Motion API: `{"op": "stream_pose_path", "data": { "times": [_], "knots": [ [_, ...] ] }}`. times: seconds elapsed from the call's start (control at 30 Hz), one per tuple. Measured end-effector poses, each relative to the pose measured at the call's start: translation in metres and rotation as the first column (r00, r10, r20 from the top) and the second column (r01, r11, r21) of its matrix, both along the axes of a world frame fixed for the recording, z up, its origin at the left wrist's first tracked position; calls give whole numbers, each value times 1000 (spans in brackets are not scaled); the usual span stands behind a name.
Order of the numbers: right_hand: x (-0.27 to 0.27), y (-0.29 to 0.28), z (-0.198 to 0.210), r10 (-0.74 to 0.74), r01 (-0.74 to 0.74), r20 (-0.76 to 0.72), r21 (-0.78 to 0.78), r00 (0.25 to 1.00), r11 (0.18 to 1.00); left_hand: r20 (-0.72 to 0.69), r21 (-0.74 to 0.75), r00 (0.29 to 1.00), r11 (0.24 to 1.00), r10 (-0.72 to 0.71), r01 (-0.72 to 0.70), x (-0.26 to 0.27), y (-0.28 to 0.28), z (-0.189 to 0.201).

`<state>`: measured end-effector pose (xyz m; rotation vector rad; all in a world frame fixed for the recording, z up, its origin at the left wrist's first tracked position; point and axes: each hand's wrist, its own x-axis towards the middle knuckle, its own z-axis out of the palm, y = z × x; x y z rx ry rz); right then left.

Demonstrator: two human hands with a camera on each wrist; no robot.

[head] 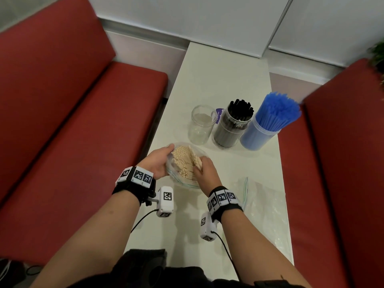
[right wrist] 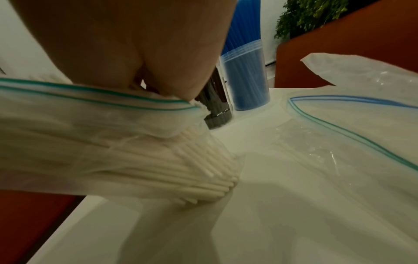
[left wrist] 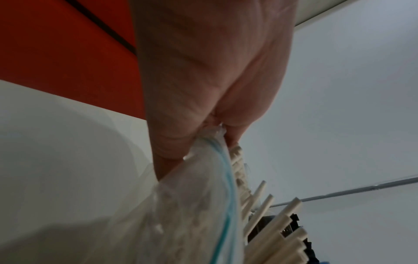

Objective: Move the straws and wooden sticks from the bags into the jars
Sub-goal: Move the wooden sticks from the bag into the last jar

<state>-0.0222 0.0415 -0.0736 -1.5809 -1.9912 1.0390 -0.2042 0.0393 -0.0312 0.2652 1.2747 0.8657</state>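
Two hands worked one bag [head: 182,179] just before the empty jar [head: 201,124]: the left hand [head: 156,163] pinched its rim open, so the right hand [head: 204,167] could grasp the pale straws [head: 186,161] inside, likely bound for that jar.

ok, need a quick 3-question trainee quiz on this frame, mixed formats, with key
1. True or false: the clear glass jar nearest the red bench on the left already holds straws.
2. Multiple choice: what does the left hand grip? A) the rim of the clear zip bag of cream paper straws B) the jar of black straws C) the white table
3. Fill in: the right hand grips a bunch of ____ straws.

Key: 1 false; 2 A; 3 cream
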Motion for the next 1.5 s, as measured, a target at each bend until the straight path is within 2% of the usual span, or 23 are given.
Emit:
{"op": "stream_pose_path", "data": {
  "times": [0.1, 0.17, 0.37, 0.43, 0.57, 0.67, 0.73, 0.83, 0.9, 1.0, 1.2, 1.33, 1.4, 1.5],
  "knots": [
    [-3, 7, 8, -21, 18, -38, -72, 999, 997, -8, -13, 999, 999, 32, -33, -3, 2, 0],
    [-6, 16, 21, -31, 27, -76, -57, 997, 998, -20, -25, 998, 998, 55, -55, -5, 6, 1],
    [-12, 43, 56, -122, 162, -391, 70, 912, 984, 24, -37, 999, 999, 22, -21, -7, 9, 6],
    [-10, 42, 50, -173, 184, -428, -15, 887, 983, 26, -39, 1000, 999, 14, -13, -7, 9, 7],
    [-9, 34, 38, -190, 137, -352, -168, 916, 976, 21, -33, 1000, 999, -5, 5, -9, 9, 7],
    [-13, 53, 72, -164, 124, -421, -123, 892, 985, 11, -25, 1000, 1000, -5, 5, -10, 11, 7],
    [-18, 79, 111, -157, 173, -489, -14, 858, 985, 14, -27, 999, 999, -29, 30, -10, 13, 8],
    [-27, 120, 170, -131, 285, -629, 150, 766, 947, 40, -27, 998, 999, -43, 44, -10, 17, 8],
    [-36, 145, 189, -101, 318, -681, 202, 725, 926, 39, -24, 998, 999, -39, 40, -10, 20, 8],
    [-48, 172, 176, -163, 361, -670, 166, 724, 918, 35, -26, 998, 998, -56, 57, -11, 26, 7],
    [-57, 194, 90, -344, 381, -560, -54, 754, 923, 46, -32, 997, 997, -64, 65, -14, 35, 1],
    [-59, 196, 55, -360, 362, -502, -98, 787, 927, 39, -35, 997, 997, -61, 62, -15, 39, -1],
    [-61, 197, 48, -338, 336, -477, -92, 811, 937, 41, -37, 997, 997, -62, 63, -16, 40, -3],
    [-63, 196, 46, -313, 319, -497, -76, 809, 945, 56, -36, 997, 998, -53, 55, -17, 40, -4]
  ]
}}
